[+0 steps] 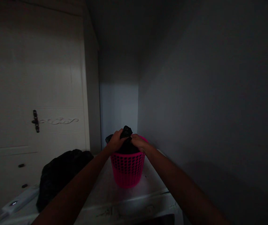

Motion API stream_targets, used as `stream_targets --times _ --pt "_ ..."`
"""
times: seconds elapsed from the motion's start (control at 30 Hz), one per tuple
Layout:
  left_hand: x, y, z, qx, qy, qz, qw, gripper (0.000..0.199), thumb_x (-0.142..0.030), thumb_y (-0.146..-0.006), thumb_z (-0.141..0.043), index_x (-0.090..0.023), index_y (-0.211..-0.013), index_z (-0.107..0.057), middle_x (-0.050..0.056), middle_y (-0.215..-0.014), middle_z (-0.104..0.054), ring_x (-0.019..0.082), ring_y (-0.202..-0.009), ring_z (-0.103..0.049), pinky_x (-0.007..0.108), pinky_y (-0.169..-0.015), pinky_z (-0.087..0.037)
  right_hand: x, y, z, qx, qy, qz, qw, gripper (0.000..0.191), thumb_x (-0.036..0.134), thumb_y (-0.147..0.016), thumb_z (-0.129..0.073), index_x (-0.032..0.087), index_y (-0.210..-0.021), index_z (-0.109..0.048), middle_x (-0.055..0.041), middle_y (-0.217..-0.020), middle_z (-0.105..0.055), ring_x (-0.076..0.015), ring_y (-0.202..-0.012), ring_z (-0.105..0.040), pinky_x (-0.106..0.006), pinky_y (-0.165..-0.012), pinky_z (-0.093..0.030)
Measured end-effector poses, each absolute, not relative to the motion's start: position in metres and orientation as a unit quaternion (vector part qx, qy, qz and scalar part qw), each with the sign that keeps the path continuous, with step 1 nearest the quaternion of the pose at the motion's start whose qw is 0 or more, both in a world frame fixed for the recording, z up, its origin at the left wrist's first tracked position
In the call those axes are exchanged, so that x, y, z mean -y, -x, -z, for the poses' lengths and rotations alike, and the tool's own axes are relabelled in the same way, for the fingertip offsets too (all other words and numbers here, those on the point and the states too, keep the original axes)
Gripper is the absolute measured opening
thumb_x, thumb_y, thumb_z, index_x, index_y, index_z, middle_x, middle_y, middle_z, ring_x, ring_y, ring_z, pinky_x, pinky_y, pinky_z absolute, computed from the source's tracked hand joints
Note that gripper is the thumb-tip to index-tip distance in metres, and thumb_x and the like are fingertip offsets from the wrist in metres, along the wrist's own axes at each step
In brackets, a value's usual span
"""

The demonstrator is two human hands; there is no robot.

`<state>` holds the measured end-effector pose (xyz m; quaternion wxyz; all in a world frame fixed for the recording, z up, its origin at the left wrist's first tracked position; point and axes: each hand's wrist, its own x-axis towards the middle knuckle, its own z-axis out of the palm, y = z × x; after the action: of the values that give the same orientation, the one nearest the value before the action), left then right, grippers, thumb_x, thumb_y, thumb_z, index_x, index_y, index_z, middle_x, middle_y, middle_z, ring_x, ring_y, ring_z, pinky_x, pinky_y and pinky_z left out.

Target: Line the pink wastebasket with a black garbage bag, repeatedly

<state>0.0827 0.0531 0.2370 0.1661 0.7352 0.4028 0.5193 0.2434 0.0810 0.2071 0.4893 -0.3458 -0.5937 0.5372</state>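
A pink basket (128,170) with a perforated wall stands upright on a white surface (103,190). Black plastic (127,131) bunches up above its rim, and more of it lies inside. My left hand (115,141) grips this plastic at the basket's left side. My right hand (139,142) is closed on the plastic at the right, close to my left hand. The dim light hides the fingertips and what lies deeper in the basket.
A large black bag (61,170) sits to the left, beside my left forearm. Near it lies a white power strip or similar object (21,200). A white wardrobe (61,78) rises at the left, and a grey wall (206,93) borders the right.
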Motion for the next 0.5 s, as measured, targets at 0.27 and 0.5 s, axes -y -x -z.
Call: stream_targets --times 0.27,0.5 --pt "-0.060 -0.079 -0.236 -0.446 -0.661 -0.556 0.234 0.021 -0.036 -0.076 -0.072 -0.020 -0.090 -0.072 0.007 -0.090 -0.076 0.026 -0.089 -0.069 0.034 -0.083 -0.051 -0.062 -0.248 -0.222 0.772 0.309 -0.131 0.540 0.039 0.015 -0.064 -0.082 0.023 -0.098 -0.064 -0.0006 -0.097 -0.066 -0.0198 -0.091 -0.058 -0.034 -0.086 -0.048" --pt "-0.070 -0.062 -0.240 -0.487 -0.614 -0.558 0.274 0.035 -0.053 -0.082 -0.065 -0.019 -0.079 -0.076 0.009 -0.070 -0.074 0.025 -0.072 -0.070 0.031 -0.065 -0.050 -0.049 -0.281 -0.221 0.840 0.257 -0.032 0.477 0.022 0.006 -0.079 -0.061 0.023 -0.090 -0.069 -0.0049 -0.103 -0.064 -0.0229 -0.104 -0.057 -0.037 -0.095 -0.042"
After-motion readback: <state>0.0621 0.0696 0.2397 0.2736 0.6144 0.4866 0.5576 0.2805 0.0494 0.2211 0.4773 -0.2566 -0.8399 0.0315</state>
